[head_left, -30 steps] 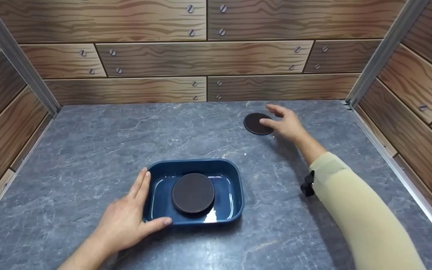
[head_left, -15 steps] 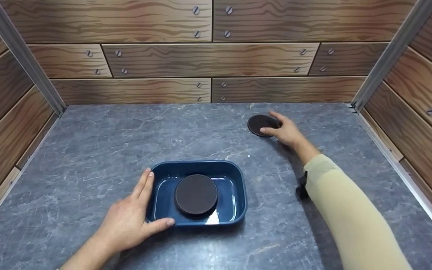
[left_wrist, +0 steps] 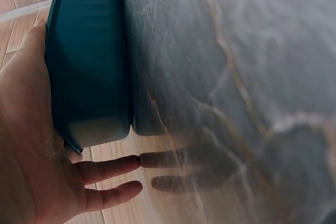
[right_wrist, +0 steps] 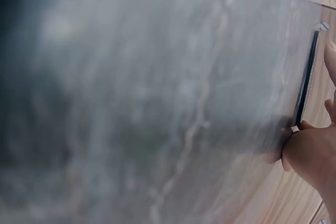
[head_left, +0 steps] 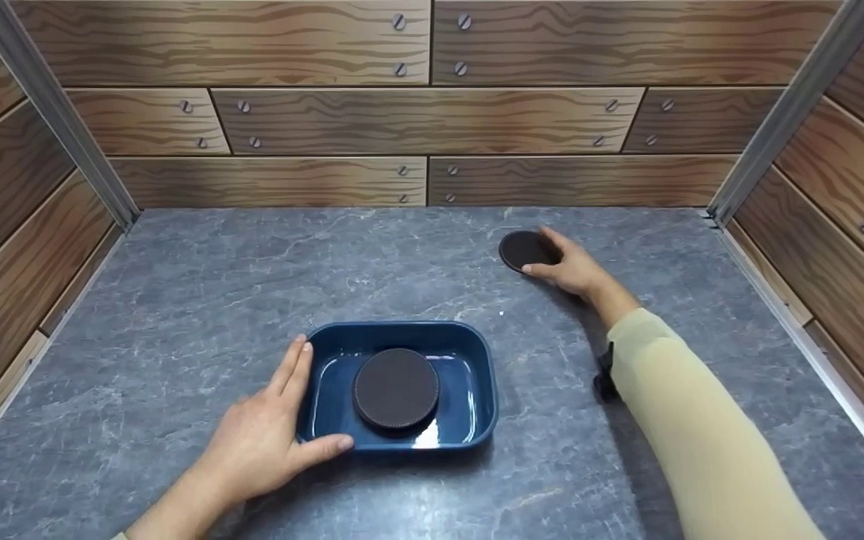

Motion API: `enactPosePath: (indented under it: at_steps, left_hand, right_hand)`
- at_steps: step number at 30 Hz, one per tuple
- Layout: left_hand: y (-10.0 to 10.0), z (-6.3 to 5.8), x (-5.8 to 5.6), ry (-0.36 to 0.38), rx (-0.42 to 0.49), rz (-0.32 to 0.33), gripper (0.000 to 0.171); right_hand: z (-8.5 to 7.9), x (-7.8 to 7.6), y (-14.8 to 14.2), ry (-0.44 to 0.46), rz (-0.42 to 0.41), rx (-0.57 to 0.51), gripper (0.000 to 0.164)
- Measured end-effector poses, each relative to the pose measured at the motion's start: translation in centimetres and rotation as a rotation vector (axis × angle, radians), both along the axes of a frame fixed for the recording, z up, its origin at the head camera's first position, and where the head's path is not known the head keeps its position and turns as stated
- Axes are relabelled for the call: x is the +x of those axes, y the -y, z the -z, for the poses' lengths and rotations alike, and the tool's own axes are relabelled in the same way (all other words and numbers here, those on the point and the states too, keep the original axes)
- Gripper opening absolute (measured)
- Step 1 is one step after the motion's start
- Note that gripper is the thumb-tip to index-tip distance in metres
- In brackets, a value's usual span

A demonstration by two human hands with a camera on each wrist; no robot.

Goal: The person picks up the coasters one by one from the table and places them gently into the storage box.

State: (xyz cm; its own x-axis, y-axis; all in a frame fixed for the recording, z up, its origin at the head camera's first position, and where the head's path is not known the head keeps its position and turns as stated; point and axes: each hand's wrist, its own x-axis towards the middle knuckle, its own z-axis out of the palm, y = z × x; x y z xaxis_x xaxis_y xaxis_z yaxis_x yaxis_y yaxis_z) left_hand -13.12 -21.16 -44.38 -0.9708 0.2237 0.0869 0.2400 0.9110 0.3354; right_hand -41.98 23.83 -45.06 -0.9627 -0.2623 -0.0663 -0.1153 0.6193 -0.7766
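A blue rectangular baking dish (head_left: pixel 458 390) holds a thick round dark piece with a stitched edge (head_left: pixel 396 388), like a coaster holder or stack. My left hand (head_left: pixel 259 439) rests at the dish's left end, thumb on the front rim, fingers straight along the side wall. In the left wrist view, two straight fingers (left_wrist: pixel 111 169) reach past the dish's outer wall (left_wrist: pixel 92 66) toward the table. At the back right, my right hand (head_left: pixel 571 268) grips a dark round coaster (head_left: pixel 523 250) by its edge, thumb in front and fingers behind. The right wrist view shows the coaster edge-on (right_wrist: pixel 306 82).
Grey marbled tabletop (head_left: pixel 214 300) lies under everything. A wood-print back wall (head_left: pixel 327 120) stands just behind the coaster, with side walls at left and right and metal posts (head_left: pixel 769 120) in the corners. A black strap mount (head_left: pixel 604 382) sits at the right sleeve.
My right hand has come down to the coaster and closed its thumb and fingers on the edge. The left hand stays on the dish. The head view has shifted slightly.
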Motion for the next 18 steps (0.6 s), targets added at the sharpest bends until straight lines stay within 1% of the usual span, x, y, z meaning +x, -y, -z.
enactPosePath:
  at_steps: [9, 18]
  left_hand:
    - [-0.03, -0.02, -0.04, -0.008, -0.009, 0.004, 0.128]
    - [0.04, 0.02, -0.05, -0.006, -0.014, 0.004, 0.129]
  right_hand:
    - [0.07, -0.04, 0.16, -0.081, -0.019, 0.120, 0.087]
    - [-0.04, -0.03, 0.21, -0.063, -0.029, 0.129, 0.087]
